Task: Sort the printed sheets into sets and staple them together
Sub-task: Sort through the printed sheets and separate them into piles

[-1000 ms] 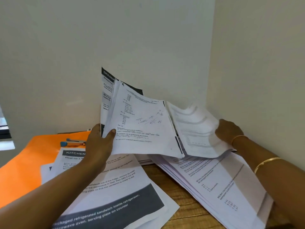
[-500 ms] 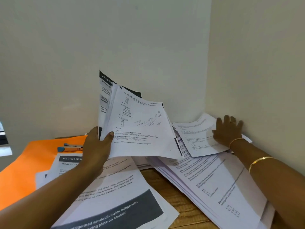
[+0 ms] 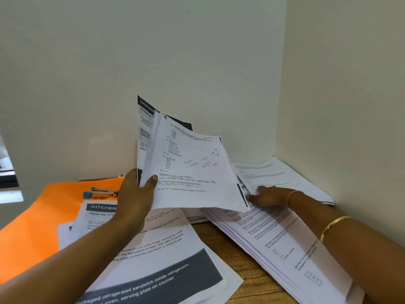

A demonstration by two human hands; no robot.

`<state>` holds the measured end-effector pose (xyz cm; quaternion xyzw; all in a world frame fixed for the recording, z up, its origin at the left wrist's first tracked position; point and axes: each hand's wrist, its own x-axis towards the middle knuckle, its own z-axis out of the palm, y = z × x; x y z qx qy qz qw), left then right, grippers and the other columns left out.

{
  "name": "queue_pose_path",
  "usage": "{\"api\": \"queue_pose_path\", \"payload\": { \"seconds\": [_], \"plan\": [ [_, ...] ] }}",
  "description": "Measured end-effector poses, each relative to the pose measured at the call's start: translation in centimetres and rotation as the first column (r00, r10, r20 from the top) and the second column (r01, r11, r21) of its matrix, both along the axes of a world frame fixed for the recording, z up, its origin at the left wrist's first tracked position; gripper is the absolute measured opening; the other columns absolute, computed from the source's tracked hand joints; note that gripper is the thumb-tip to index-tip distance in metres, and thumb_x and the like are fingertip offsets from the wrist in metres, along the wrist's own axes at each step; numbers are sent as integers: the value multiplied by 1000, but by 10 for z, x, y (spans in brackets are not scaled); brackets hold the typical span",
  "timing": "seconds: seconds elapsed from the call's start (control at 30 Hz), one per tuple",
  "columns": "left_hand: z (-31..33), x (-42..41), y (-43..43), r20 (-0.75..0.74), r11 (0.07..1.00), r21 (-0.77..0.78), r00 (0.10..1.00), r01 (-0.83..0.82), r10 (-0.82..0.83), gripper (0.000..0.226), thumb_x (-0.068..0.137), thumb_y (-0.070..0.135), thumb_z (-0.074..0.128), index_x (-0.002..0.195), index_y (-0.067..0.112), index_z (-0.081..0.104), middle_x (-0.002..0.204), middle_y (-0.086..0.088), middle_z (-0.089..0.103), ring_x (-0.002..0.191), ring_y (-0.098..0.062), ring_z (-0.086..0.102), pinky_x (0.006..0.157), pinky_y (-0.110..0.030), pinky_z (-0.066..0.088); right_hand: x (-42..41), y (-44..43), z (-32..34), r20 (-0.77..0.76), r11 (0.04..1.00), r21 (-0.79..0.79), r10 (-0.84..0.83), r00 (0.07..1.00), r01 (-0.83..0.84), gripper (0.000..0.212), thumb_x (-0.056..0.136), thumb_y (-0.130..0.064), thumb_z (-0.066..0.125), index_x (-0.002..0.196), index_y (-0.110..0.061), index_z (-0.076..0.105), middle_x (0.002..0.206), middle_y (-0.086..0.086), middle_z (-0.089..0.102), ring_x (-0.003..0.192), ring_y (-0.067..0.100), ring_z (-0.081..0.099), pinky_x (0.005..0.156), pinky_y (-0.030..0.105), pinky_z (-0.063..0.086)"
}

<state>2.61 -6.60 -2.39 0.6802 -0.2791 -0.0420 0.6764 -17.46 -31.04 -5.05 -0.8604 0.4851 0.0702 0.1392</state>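
My left hand [image 3: 137,194] holds a fanned bundle of printed sheets [image 3: 192,170] upright above the table, thumb on the front maths page. Behind that page stands a sheet headed "DRESSING". My right hand [image 3: 266,196] lies low on the papers at the right, fingers stretched toward the bundle's lower right corner, holding nothing. A single sheet [image 3: 282,174] rests flat in the corner by the right wall. A thick question-paper stack [image 3: 291,249] spreads along the right. A "KITCHEN" sheet pile [image 3: 166,260] lies under my left forearm. An orange-and-blue stapler [image 3: 100,192] sits on the orange folder.
An orange folder [image 3: 32,227] covers the table's left side. Bare wooden tabletop [image 3: 236,257] shows between the two paper piles. Two walls meet in a corner right behind the papers, closing off the back and right.
My right hand laid its sheet flat in the corner by the wall, let go, and slid back left toward the held bundle. My left hand kept the bundle nearly still.
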Motion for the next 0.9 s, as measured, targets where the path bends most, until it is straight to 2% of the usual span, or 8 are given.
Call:
{"api": "queue_pose_path", "payload": {
  "seconds": [0.07,0.13,0.2,0.27,0.37,0.5,0.67,0.9],
  "plan": [
    [0,0,1,-5,1000,-7,1000,2,-2,16,94,21,56,109,19,49,103,-1,56,93,-21,55,80,-37,50,0,-6,-6,65,991,-124,-41,997,49,99,71,-90,13,132,-19,45,141,9,46,134,34,36,108,64,11],
    [0,-1,2,-1,1000,-4,1000,1,-1,17,94,21,56,109,20,49,103,-1,55,94,-22,55,84,-39,49,4,-1,-2,370,975,-195,-31,929,110,82,76,-85,11,97,-18,53,118,12,59,114,30,51,101,53,29],
    [0,-2,1,9,1000,-4,1000,-4,4,17,94,21,56,110,19,49,104,0,55,96,-21,54,84,-37,48,10,11,9,683,984,-139,12,731,114,70,82,-76,17,80,-14,49,88,10,59,88,27,55,78,35,41],
    [0,-3,1,10,1000,-2,1000,-8,8,23,94,21,57,116,16,51,106,0,55,98,-22,54,87,-38,48,19,22,23,849,993,114,-118,515,39,57,94,-59,29,94,-9,57,88,9,58,82,24,56,73,32,46],
    [0,-4,1,9,1000,-5,1000,-9,9,31,94,21,56,123,13,50,109,0,54,100,-21,54,89,-38,48,26,40,39,825,908,403,-305,476,-117,50,95,-57,35,106,-13,57,93,8,61,80,21,59,69,32,52],
    [0,-7,2,32,999,-19,999,-27,28,25,94,19,55,118,12,51,105,1,54,96,-19,53,78,-30,42,33,52,41,802,861,476,-341,491,-180,37,97,-46,44,107,-13,55,90,7,59,76,21,57,64,31,49],
    [-1,-10,4,49,999,-27,999,-22,23,23,95,20,55,117,13,51,104,0,55,91,-16,53,65,-21,41,41,56,33,803,859,475,-335,493,-190,37,94,-38,53,117,-9,56,115,14,64,106,34,61,94,48,49],
    [1,-10,8,42,999,-51,999,-6,8,13,95,24,54,107,20,50,102,0,58,87,-16,58,61,-24,45,43,61,38,852,934,348,-279,443,-82,30,91,-22,61,110,1,60,110,18,64,103,37,61,94,50,49]
  ]
}}
